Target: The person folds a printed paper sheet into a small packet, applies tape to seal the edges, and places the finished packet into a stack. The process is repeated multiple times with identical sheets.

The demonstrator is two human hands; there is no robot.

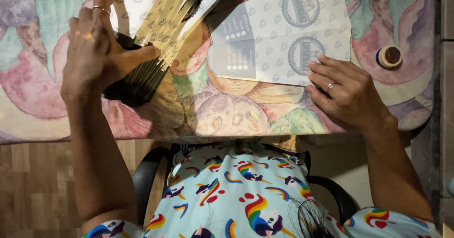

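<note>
My left hand (97,48) grips a thick stack of flat paper bags (156,39), fanned out so their gold and black edges show, tilted up from the table at the upper left. A single flat white paper bag (279,34) with round grey stamps and a grey panel lies on the table in the middle. My right hand (347,89) rests with fingers spread on that bag's lower right corner, pressing it flat. Each hand wears a ring.
The table wears a colourful fruit-patterned cloth (227,110). A small roll of tape (389,56) lies at the right. Below the table edge are my rainbow-print clothes (246,195), black chair arms (146,176) and a wooden floor (33,186).
</note>
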